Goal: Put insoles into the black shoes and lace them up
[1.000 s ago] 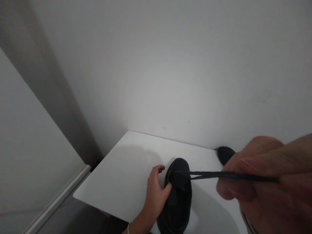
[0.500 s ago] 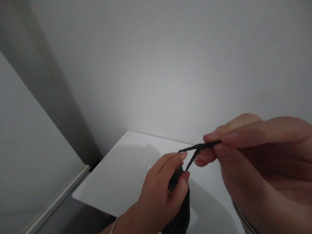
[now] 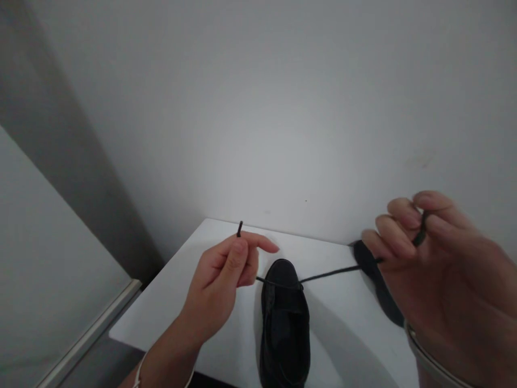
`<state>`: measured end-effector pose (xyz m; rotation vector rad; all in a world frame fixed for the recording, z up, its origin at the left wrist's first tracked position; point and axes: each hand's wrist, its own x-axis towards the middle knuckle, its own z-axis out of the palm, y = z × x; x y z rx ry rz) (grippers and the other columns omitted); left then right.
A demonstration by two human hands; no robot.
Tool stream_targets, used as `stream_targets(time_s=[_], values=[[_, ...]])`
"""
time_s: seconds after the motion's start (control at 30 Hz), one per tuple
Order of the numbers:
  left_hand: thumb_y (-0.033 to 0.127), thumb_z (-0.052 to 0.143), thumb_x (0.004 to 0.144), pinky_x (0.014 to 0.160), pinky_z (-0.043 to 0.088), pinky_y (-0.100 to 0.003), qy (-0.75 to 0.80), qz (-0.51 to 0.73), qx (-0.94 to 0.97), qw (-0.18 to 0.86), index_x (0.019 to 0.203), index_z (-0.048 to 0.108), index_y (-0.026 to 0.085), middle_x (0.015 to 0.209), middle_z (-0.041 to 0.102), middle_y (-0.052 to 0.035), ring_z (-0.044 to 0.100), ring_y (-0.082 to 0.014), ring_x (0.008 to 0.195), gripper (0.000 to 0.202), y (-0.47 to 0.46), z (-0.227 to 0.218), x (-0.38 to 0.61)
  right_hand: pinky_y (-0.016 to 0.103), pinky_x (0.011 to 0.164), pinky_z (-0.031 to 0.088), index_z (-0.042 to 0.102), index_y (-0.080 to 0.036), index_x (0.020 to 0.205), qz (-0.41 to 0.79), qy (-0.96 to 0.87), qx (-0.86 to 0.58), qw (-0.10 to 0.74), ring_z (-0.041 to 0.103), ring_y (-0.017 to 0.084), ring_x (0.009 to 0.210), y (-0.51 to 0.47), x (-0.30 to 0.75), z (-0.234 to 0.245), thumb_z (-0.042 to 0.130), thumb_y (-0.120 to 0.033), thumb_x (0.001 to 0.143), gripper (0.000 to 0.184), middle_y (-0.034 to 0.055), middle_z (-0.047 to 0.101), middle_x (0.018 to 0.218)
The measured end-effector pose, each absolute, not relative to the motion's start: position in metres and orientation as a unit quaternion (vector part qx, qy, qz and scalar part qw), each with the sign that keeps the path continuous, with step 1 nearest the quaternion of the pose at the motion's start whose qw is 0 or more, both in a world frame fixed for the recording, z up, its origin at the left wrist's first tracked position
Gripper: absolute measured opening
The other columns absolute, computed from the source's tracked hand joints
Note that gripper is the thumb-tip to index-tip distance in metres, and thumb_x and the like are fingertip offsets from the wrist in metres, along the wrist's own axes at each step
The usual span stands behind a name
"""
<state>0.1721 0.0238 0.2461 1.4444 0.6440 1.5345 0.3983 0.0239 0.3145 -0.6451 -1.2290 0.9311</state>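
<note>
A black shoe (image 3: pixel 285 323) rests on the white table, its toe toward the wall. A dark shoelace (image 3: pixel 331 274) runs across the front of the shoe and out to both sides. My left hand (image 3: pixel 220 283), left of the toe, pinches one end between thumb and fingers, and a short tip sticks up above them. My right hand (image 3: pixel 436 253) is raised at the right, its fingers closed on the other end. Behind that hand lies a second black shoe (image 3: pixel 377 285), partly hidden by it.
The white table (image 3: pixel 169 307) stands against a pale wall (image 3: pixel 274 129). A white panel (image 3: pixel 52 258) with a pale bottom rail (image 3: pixel 92 328) rises at the left. The table's near left corner and front edge border a dark gap.
My hands have moved apart, the left leftward and the right rightward, drawing the lace out to both sides. The shoe, mostly hidden before, now shows, and the second shoe has come into sight.
</note>
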Motion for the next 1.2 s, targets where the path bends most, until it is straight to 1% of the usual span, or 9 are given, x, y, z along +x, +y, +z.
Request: stream_targets(time_s=[0.1,0.2,0.27,0.37,0.47,0.73,0.9,1.0,1.2], values=[[0.044,0.046,0.101,0.050,0.027,-0.024,0.412,0.526,0.660,0.343,0.093,0.074,0.019,0.057,0.041,0.0044,0.037,-0.0107,0.052,0.039,0.028,0.234,0.151,0.022,0.031,0.017,0.059,-0.029,0.090,0.457,-0.555,-0.330,0.612,0.017,0.011,0.045,0.037,0.424,0.283,0.048,-0.025,0.094,0.012,-0.0020,0.037,0.076],[0.040,0.051,0.098,0.061,0.039,-0.025,0.488,0.361,0.740,0.289,0.090,0.075,0.020,0.070,0.064,-0.0004,0.056,-0.0152,0.066,0.033,0.034,0.215,0.144,0.020,0.037,0.016,0.061,-0.027,0.093,0.445,-0.604,-0.402,0.524,0.019,0.010,0.044,0.048,0.439,0.236,0.055,-0.035,0.094,0.010,-0.0079,0.028,0.059],[0.039,0.049,0.098,0.072,0.045,-0.027,0.499,0.280,0.766,0.292,0.094,0.076,0.022,0.088,0.075,-0.0031,0.065,-0.0194,0.081,0.032,0.040,0.197,0.149,0.021,0.040,0.022,0.063,-0.023,0.092,0.411,-0.662,-0.477,0.407,0.031,0.010,0.046,0.053,0.439,0.206,0.059,-0.042,0.093,0.020,-0.0055,0.044,0.061],[0.037,0.048,0.098,0.088,0.047,-0.032,0.506,0.212,0.778,0.307,0.111,0.074,0.025,0.113,0.077,-0.0047,0.068,-0.0244,0.102,0.032,0.046,0.170,0.164,0.026,0.049,0.037,0.065,-0.020,0.106,0.375,-0.725,-0.505,0.281,0.049,0.012,0.055,0.054,0.430,0.174,0.058,-0.046,0.093,0.030,0.0054,0.069,0.093],[0.037,0.054,0.094,0.088,0.047,-0.034,0.529,0.180,0.767,0.314,0.119,0.071,0.024,0.115,0.076,-0.0074,0.068,-0.0263,0.102,0.033,0.048,0.155,0.175,0.028,0.054,0.038,0.064,-0.018,0.115,0.355,-0.750,-0.516,0.213,0.054,0.015,0.056,0.054,0.423,0.159,0.059,-0.046,0.093,0.035,0.0032,0.070,0.080],[0.039,0.050,0.093,0.070,0.041,-0.027,0.513,0.271,0.710,0.398,0.077,0.066,0.019,0.073,0.064,-0.0005,0.058,-0.0183,0.074,0.030,0.054,0.145,0.171,0.027,0.057,0.036,0.059,-0.019,0.071,0.422,-0.711,-0.512,0.233,0.047,0.015,0.061,0.052,0.430,0.147,0.055,-0.049,0.092,0.036,-0.0022,0.051,0.063],[0.050,0.056,0.088,0.085,0.045,-0.033,0.488,0.362,0.636,0.476,0.074,0.062,0.019,0.098,0.065,-0.0077,0.059,-0.0243,0.098,0.034,0.055,0.125,0.171,0.032,0.075,0.043,0.058,-0.020,0.068,0.489,-0.664,-0.491,0.281,0.057,0.022,0.082,0.048,0.431,0.140,0.056,-0.057,0.089,0.043,0.0051,0.064,0.080],[0.056,0.061,0.085,0.092,0.046,-0.037,0.469,0.371,0.569,0.565,0.068,0.059,0.019,0.100,0.067,-0.0102,0.055,-0.0295,0.115,0.041,0.052,0.125,0.173,0.030,0.067,0.041,0.054,-0.020,0.061,0.541,-0.616,-0.489,0.297,0.057,0.020,0.077,0.045,0.432,0.141,0.061,-0.061,0.085,0.048,0.0065,0.068,0.081],[0.055,0.073,0.080,0.091,0.052,-0.042,0.423,0.390,0.449,0.684,0.073,0.061,0.017,0.099,0.070,-0.0104,0.062,-0.0280,0.106,0.041,0.047,0.127,0.169,0.026,0.044,0.007,0.047,-0.019,0.063,0.646,-0.495,-0.490,0.311,0.016,0.003,0.043,0.042,0.439,0.134,0.069,-0.061,0.079,0.051,0.0064,0.073,0.091]])
